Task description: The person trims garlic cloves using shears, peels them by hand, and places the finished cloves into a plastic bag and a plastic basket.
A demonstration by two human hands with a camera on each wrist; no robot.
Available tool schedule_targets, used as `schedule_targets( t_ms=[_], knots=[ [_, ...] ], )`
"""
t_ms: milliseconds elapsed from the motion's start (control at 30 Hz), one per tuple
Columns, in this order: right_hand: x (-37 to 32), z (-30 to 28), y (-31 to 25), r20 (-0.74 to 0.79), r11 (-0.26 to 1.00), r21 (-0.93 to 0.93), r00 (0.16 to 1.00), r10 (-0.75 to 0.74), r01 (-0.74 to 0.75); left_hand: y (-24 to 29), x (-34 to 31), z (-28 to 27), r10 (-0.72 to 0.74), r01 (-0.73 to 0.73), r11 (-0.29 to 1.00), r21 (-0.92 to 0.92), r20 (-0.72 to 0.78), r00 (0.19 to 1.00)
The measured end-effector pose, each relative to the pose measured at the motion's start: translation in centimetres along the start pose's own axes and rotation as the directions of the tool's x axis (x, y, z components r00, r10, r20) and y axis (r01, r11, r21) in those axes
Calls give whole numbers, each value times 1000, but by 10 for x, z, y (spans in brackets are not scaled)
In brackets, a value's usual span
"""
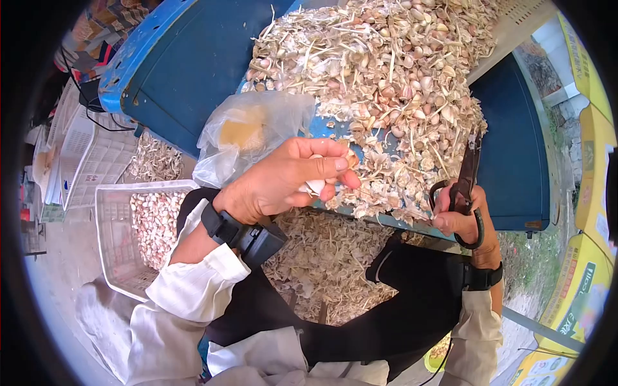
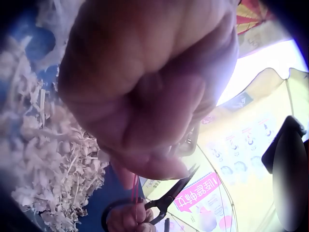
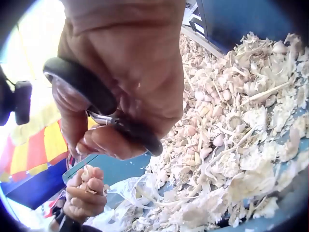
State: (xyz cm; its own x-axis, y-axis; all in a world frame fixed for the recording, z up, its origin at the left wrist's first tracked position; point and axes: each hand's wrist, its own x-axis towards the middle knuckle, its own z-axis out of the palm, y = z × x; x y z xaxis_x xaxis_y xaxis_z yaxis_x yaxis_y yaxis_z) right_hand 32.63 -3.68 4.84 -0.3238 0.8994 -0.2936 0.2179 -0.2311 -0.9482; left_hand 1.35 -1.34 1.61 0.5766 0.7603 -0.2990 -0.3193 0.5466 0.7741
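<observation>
My left hand (image 1: 280, 177) is raised over the near edge of the garlic pile (image 1: 399, 83). Its thumb and forefinger pinch a garlic clove (image 1: 351, 158), while whitish cloves (image 1: 315, 186) sit in the curled fingers below. At the right edge of the pile, my right hand (image 1: 458, 222) grips dark scissors (image 1: 471, 164) by their looped handles. The blades point away from me in the head view. In the right wrist view a black handle loop (image 3: 82, 82) goes round the thumb side of that hand, and the curled fingers hide part of the scissors.
A clear plastic bag (image 1: 209, 145) with something yellowish lies left of the pile on the blue table (image 1: 174, 71). A white crate (image 1: 106, 244) of cloves stands lower left. Dry husks (image 1: 322, 257) cover the area below the table edge. Yellow printed sheeting (image 1: 589, 257) lines the right.
</observation>
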Motion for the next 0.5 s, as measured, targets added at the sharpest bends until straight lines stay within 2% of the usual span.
schedule_targets(
  t_ms=[67,100,200,233,267,333,433,467,500],
  knots=[
    [-14,-11,4,-39,978,203,999,-32,39,-6,6,-11,96,-98,978,-182,-19,995],
    [-23,-15,7,-77,958,268,993,-84,102,-2,5,-9,127,-146,954,-262,-88,988],
    [-63,-49,27,-49,895,418,987,-153,159,3,3,-22,242,-319,846,-427,-226,944],
    [-83,-55,27,-49,878,452,987,-152,158,3,2,-33,325,-353,788,-505,-147,934],
    [-106,-61,28,-48,860,487,987,-152,156,6,0,-38,350,-367,759,-538,-138,927],
    [-163,-78,46,-7,866,440,966,-259,236,11,-4,-43,395,-388,701,-598,-128,910],
    [-263,-58,65,-209,815,565,978,-10,129,17,-8,-39,442,-426,699,-575,-121,889],
    [-297,-55,79,-250,797,600,963,99,73,17,-9,-39,460,-439,691,-574,-119,880],
    [-321,-47,87,-213,818,572,953,214,-56,16,-8,-40,477,-435,683,-587,-93,874]
  ],
)
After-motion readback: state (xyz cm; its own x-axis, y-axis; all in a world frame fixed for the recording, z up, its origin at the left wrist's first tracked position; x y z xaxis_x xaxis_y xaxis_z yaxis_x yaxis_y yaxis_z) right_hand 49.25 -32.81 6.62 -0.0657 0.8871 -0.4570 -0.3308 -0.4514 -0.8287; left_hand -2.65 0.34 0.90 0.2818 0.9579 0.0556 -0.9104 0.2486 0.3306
